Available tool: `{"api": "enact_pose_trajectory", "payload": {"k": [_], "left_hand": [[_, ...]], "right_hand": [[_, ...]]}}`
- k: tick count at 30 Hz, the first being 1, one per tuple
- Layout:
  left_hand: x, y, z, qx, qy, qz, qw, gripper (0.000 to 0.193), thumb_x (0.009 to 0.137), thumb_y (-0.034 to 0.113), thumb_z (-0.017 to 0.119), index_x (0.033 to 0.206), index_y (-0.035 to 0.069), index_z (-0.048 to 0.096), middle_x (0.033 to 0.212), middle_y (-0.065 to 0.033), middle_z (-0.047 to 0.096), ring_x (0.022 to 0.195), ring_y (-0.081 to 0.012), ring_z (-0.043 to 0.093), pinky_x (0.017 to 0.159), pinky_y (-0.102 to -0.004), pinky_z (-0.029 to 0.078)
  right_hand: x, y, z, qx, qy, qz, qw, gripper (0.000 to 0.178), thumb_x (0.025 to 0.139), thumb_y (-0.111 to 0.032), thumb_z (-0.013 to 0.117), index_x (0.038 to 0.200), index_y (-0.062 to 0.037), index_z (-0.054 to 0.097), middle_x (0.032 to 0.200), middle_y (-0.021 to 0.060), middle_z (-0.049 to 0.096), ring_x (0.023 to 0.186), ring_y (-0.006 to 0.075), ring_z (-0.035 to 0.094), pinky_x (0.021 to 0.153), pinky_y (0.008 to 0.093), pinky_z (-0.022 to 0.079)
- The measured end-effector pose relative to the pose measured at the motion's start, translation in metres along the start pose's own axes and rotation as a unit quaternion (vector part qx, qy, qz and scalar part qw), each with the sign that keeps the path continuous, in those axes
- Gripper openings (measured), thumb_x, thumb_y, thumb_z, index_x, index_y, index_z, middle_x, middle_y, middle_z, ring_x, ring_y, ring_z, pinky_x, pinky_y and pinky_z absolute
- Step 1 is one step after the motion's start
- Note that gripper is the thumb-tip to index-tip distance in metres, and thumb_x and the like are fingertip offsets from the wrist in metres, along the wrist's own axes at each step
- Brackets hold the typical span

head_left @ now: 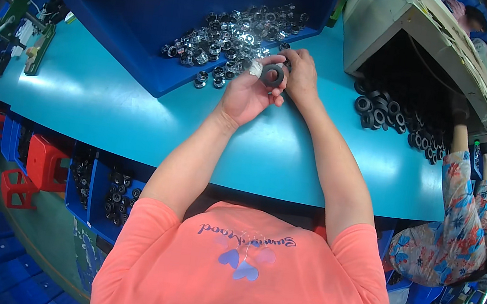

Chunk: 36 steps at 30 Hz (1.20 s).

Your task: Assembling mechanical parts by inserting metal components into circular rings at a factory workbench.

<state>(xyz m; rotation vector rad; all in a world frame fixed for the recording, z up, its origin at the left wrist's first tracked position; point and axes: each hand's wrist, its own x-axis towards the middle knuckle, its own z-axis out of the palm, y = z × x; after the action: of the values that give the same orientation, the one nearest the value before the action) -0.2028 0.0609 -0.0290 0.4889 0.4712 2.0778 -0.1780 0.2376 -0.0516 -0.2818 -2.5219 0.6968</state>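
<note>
My left hand (247,96) is closed on a black ring (272,75), its hole facing up at me. A white wrap covers one of its fingertips. Right beside it, my right hand (303,78) has its fingers curled together close to the ring. A bit of something dark shows at those fingertips, too hidden to name. Just beyond both hands, shiny chrome-and-black round parts (229,38) lie heaped at the open edge of a tilted blue bin (119,19). A few of these parts have come to rest on the turquoise table (179,125).
On the right, black rings (378,111) spill from under a worn, pale box-shaped housing (374,24). A co-worker's arm (459,140) reaches in there. Red stools (45,163) and blue bins of round parts (117,197) stand below the table's left side.
</note>
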Motion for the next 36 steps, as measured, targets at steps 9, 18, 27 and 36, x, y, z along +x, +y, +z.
{"api": "enact_pose_trajectory", "payload": {"k": [9, 18, 27, 36], "left_hand": [[0.001, -0.001, 0.0, 0.029, 0.029, 0.021, 0.999, 0.043, 0.099, 0.031, 0.058, 0.133, 0.006, 0.05, 0.101, -0.0094, 0.059, 0.085, -0.0193, 0.056, 0.078, -0.0371, 0.048], [0.003, -0.02, 0.003, 0.558, 0.166, 0.208, 0.786, 0.044, 0.075, 0.002, 0.083, 0.11, 0.005, 0.056, 0.102, -0.0028, 0.062, 0.09, -0.0127, 0.06, 0.081, -0.0278, 0.053], [-0.002, -0.02, 0.027, 0.645, 0.168, 0.263, 0.697, 0.05, 0.071, 0.002, 0.084, 0.111, 0.006, 0.055, 0.106, -0.0049, 0.058, 0.088, -0.0138, 0.061, 0.078, -0.0282, 0.053], [-0.001, -0.023, 0.021, 0.642, 0.155, 0.271, 0.7, 0.051, 0.071, -0.001, 0.081, 0.116, 0.004, 0.055, 0.109, -0.0056, 0.057, 0.088, -0.0141, 0.061, 0.077, -0.0283, 0.054]], "right_hand": [[-0.024, -0.025, -0.053, 0.469, -0.067, 0.233, 0.849, 0.028, 0.092, -0.013, 0.058, 0.115, 0.0005, 0.066, 0.102, 0.0103, 0.065, 0.089, 0.0196, 0.064, 0.077, 0.03, 0.054], [-0.062, -0.04, -0.055, 0.655, -0.128, 0.313, 0.675, 0.025, 0.101, -0.023, 0.055, 0.114, -0.0032, 0.063, 0.095, 0.0028, 0.065, 0.083, 0.0109, 0.061, 0.067, 0.0246, 0.05], [-0.062, -0.02, -0.048, 0.738, -0.178, 0.306, 0.574, 0.021, 0.102, -0.017, 0.052, 0.117, -0.0045, 0.06, 0.1, 0.0042, 0.065, 0.085, 0.0128, 0.062, 0.072, 0.0275, 0.052], [-0.061, -0.014, -0.045, 0.744, -0.197, 0.291, 0.569, 0.022, 0.102, -0.017, 0.052, 0.12, -0.006, 0.059, 0.103, 0.0047, 0.065, 0.088, 0.0137, 0.062, 0.074, 0.0284, 0.053]]}}
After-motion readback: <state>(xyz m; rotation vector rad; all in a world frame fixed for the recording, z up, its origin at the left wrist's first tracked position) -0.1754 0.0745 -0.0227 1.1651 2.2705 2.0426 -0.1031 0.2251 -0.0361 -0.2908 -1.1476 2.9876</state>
